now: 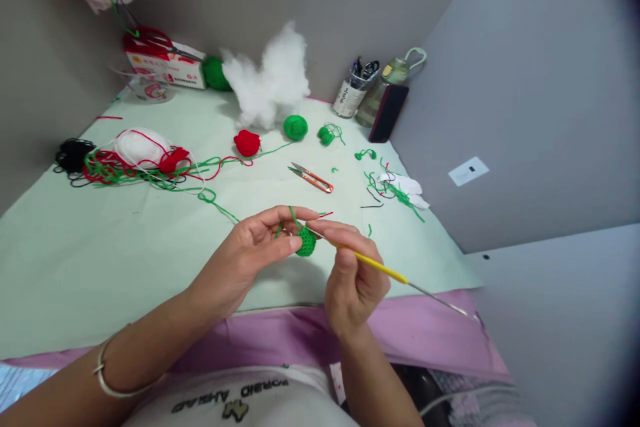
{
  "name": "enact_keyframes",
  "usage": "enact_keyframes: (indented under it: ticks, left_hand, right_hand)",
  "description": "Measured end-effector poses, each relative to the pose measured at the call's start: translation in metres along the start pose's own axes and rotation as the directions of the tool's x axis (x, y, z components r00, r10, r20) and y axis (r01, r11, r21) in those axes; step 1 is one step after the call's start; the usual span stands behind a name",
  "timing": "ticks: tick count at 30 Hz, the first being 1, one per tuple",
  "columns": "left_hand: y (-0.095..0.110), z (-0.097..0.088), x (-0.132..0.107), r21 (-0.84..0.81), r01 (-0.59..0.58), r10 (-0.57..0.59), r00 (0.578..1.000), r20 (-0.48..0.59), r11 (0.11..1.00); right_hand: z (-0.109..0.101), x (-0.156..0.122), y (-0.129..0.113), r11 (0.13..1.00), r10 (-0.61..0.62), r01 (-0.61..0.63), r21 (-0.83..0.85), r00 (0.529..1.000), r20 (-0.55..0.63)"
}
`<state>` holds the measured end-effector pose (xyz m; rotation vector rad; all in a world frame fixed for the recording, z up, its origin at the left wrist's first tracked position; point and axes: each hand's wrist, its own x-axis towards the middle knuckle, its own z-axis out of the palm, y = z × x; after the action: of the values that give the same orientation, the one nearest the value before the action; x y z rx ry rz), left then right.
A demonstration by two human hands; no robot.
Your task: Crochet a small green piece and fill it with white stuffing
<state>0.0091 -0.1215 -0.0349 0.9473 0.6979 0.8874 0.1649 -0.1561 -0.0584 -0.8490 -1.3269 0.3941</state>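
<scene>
My left hand (250, 250) pinches a small green crocheted piece (306, 242) between thumb and fingers, with green yarn looped over the forefinger. My right hand (353, 277) is closed round a yellow-handled crochet hook (385, 269), whose tip meets the green piece. The green yarn strand (215, 200) runs away left across the pale green table cover (100, 260) toward a tangle of red and green yarn (125, 170).
On the table lie orange thread snips (313, 177), a red crocheted ball (247, 143), a green crocheted ball (295, 127), white stuffing (270, 83), a pen cup (353, 90), a bottle (385, 87), black yarn (74, 153) and green scraps (400, 192). Grey walls close in behind and right.
</scene>
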Motion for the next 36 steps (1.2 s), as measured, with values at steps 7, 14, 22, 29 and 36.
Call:
enact_keyframes:
  ticks: [7, 14, 22, 29, 36]
  left_hand:
    - [0.001, 0.0, 0.0, -0.015, -0.016, 0.015, 1.0, -0.021, 1.0]
    - [0.001, 0.0, 0.0, -0.016, -0.018, 0.018, 1.0, -0.002, 1.0]
    - [0.002, 0.0, 0.001, -0.008, -0.036, 0.036, 0.999, 0.005, 0.999]
    - [0.005, 0.001, 0.002, -0.032, -0.041, 0.041, 0.999, 0.015, 0.999]
    - [0.005, 0.002, 0.003, -0.045, -0.022, 0.023, 1.0, 0.002, 0.999]
  right_hand:
    - [0.0, 0.002, -0.002, 0.972, 0.128, -0.118, 0.201, 0.991, -0.039]
    - [0.001, 0.002, -0.003, 0.966, 0.137, -0.12, 0.23, 0.989, -0.059]
    - [0.003, 0.0, -0.004, 0.986, 0.062, -0.051, 0.157, 0.996, -0.065]
    - [-0.001, 0.005, -0.01, 0.935, 0.245, -0.222, 0.277, 0.968, -0.048]
    - [0.002, 0.007, -0.004, 0.891, 0.295, -0.265, 0.369, 0.955, -0.027]
